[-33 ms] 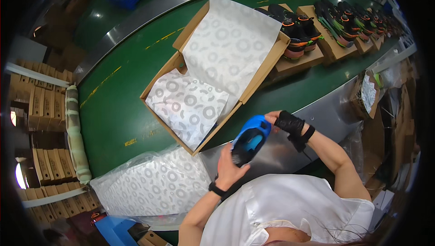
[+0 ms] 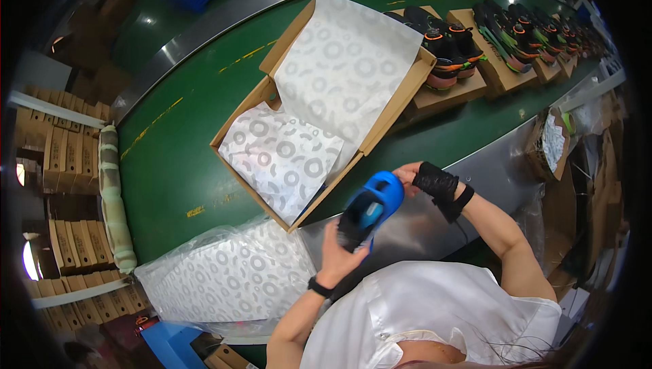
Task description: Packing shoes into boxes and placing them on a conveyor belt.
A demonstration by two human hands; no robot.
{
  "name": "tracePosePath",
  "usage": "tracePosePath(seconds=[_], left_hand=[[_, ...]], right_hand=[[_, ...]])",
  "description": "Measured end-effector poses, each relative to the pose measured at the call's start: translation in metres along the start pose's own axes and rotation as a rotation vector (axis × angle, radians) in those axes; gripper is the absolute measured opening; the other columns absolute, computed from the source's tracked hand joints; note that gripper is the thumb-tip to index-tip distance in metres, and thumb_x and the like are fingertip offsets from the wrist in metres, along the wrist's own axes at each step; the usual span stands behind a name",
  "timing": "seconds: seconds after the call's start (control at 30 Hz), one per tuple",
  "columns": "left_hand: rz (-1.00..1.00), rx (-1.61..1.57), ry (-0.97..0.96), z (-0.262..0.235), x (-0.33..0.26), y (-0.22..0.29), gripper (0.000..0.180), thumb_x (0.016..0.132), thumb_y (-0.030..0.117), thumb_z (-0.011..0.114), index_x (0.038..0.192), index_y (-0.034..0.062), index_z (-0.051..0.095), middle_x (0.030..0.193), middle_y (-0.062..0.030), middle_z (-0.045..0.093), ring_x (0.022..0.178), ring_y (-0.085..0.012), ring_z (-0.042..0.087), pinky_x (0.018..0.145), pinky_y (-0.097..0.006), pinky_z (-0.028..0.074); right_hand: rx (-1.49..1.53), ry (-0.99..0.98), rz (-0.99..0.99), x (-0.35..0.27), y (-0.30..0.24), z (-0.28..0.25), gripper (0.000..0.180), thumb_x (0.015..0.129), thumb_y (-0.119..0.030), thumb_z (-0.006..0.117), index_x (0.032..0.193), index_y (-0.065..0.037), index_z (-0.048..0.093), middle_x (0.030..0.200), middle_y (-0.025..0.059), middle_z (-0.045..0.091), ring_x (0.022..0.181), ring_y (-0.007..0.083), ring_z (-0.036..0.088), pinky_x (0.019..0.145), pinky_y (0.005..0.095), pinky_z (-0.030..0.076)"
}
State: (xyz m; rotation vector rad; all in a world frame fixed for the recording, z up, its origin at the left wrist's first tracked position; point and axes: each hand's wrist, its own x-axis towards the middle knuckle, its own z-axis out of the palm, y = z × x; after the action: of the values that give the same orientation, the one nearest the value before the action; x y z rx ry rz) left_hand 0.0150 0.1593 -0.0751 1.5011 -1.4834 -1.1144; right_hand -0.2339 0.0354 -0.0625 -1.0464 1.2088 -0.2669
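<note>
My left hand [image 2: 334,255] was closed around the heel end of a blue and black sports shoe [image 2: 370,207], and my right hand [image 2: 422,177], in a black fingerless wrist wrap, was clamped on its toe end; both grips were shut on the shoe. I held it clear of the worktop, just beside the near corner of the open cardboard shoe box [image 2: 401,97], over the steel edge rail [image 2: 475,165] of the line. The two-handed hold kept the shoe level and its side turned up to my view, which I judged suited a check of the upper.

The box sat on the green conveyor belt [image 2: 183,165], lid hinged back, with patterned tissue paper [image 2: 326,90] lining both halves, presumably to protect the contents. A bagged stack of the same tissue [image 2: 224,280] lay near my left elbow, within reach. Further along the belt, boxes carrying pairs of black shoes with orange and green trim [image 2: 448,46] stood in a row.
</note>
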Motion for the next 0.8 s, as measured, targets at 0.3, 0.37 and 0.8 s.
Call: tracePosePath(seconds=[0.3, 0.37, 0.8], left_hand=[[-0.217, -1.149, 0.201, -0.079, 0.14, 0.029, 0.039, 0.085, 0.033, 0.049, 0.111, 0.005, 0.046, 0.102, -0.0087, 0.054, 0.09, -0.0187, 0.055, 0.079, -0.032, 0.046], [-0.28, -1.189, 0.218, -0.072, 0.179, 0.019, 0.035, 0.087, 0.032, 0.045, 0.109, 0.0059, 0.046, 0.102, -0.007, 0.054, 0.093, -0.0186, 0.054, 0.079, -0.036, 0.046], [-0.396, -0.77, 0.745, -0.094, 0.107, -0.011, 0.044, 0.089, 0.037, 0.04, 0.104, -0.0035, 0.047, 0.105, -0.0148, 0.052, 0.09, -0.0224, 0.052, 0.074, -0.036, 0.043]], right_hand=[[0.637, 0.267, -0.183, 0.082, -0.047, 0.013, 0.034, 0.072, -0.029, 0.064, 0.096, -0.008, 0.052, 0.087, 0.0015, 0.053, 0.079, 0.014, 0.053, 0.067, 0.0283, 0.045], [0.54, 0.374, -0.328, 0.085, -0.039, 0.021, 0.021, 0.072, -0.017, 0.058, 0.088, -0.005, 0.053, 0.077, 0.0023, 0.052, 0.071, 0.0141, 0.053, 0.061, 0.0273, 0.045], [-1.377, 0.662, -1.021, 0.054, -0.012, 0.016, 0.049, 0.071, -0.009, 0.052, 0.118, -0.026, 0.047, 0.129, 0.0111, 0.037, 0.113, 0.0318, 0.039, 0.078, 0.0525, 0.032]])
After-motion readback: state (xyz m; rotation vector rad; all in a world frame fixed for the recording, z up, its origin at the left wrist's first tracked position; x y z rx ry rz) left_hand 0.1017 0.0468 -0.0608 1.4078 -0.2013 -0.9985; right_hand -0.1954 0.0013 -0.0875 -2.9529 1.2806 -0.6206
